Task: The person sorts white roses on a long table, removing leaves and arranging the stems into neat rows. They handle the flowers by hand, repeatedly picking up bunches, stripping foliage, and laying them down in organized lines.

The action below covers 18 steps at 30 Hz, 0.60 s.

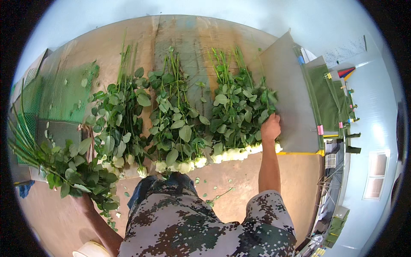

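Note:
At the lower left, my left hand (83, 202) grips a bunch of white roses (75, 173) with leafy stems pointing up and left. Leaves hide most of its fingers and the blooms. My right hand (271, 127) is closed around a rose stem at the right side of the right-hand pile of white roses (232, 112); the leaves above it are blurred. A white bloom (278, 147) shows just below this hand. Two more piles, a middle one (178, 119) and a left one (118, 106), lie on the table with their blooms toward me.
The brown worktable (106, 48) bears a green mesh (65, 93) at left. A grey panel (289, 96) borders the right-hand pile, with green fabric holders (327, 99) beyond. Fallen leaves and a leafy sprig (220, 196) litter the floor. A pale round container (91, 250) stands at lower left.

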Motion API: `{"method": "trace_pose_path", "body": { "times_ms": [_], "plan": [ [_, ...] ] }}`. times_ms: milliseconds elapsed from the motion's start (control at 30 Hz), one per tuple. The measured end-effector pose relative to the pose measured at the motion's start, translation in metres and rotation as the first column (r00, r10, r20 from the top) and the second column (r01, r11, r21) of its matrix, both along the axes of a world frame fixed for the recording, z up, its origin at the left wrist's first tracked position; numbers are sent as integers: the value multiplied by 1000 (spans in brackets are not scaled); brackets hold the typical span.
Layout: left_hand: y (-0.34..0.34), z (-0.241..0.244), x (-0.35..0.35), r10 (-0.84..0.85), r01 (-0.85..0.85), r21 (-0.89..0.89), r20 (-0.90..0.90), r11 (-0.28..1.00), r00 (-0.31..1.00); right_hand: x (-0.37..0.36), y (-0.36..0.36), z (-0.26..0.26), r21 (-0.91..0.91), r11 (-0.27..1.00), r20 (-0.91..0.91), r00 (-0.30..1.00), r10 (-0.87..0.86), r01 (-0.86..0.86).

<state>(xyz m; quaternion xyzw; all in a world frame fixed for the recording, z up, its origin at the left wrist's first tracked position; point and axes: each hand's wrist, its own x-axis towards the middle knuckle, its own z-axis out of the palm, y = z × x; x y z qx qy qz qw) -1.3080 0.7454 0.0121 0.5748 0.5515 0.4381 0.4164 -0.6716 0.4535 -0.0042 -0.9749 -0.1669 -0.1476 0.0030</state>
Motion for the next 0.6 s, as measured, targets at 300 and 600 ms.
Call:
{"method": "trace_pose_path", "body": {
  "times_ms": [300, 600],
  "plan": [
    [5, -54, -71, 134, -87, 170, -288, 982, 948, 2, 17, -23, -123, 992, -135, 991, 6, -23],
    [-10, 23, -3, 192, -181, 67, -261, 981, 946, -176, 164, -9, 860, 467, -238, 651, 721, -203]
  ]
}}
